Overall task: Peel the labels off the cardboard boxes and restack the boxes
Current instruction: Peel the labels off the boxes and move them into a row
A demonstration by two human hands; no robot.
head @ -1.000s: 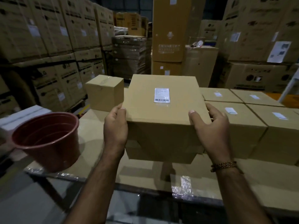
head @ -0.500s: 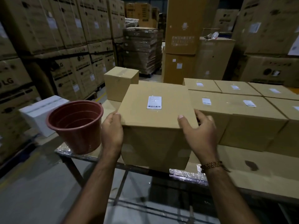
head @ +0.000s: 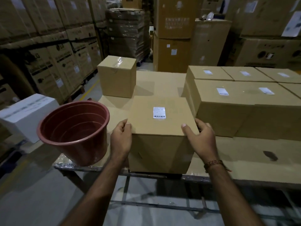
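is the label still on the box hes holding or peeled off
Still on. The white barcode label lies flat on top of the brown cardboard box gripped by the left hand and right hand.

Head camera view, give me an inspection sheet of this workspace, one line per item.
Surface: cardboard-covered table, plastic wrap at its near edge.
Job's things: held box with its label still on; labelled boxes on the right; unlabelled box behind.
Clutter: red-brown bucket at the table's left corner.
Grippers: left hand and right hand grip the held box's sides.
Cables: nothing seen.
Surroundings: stacked warehouse cartons; white box at left.
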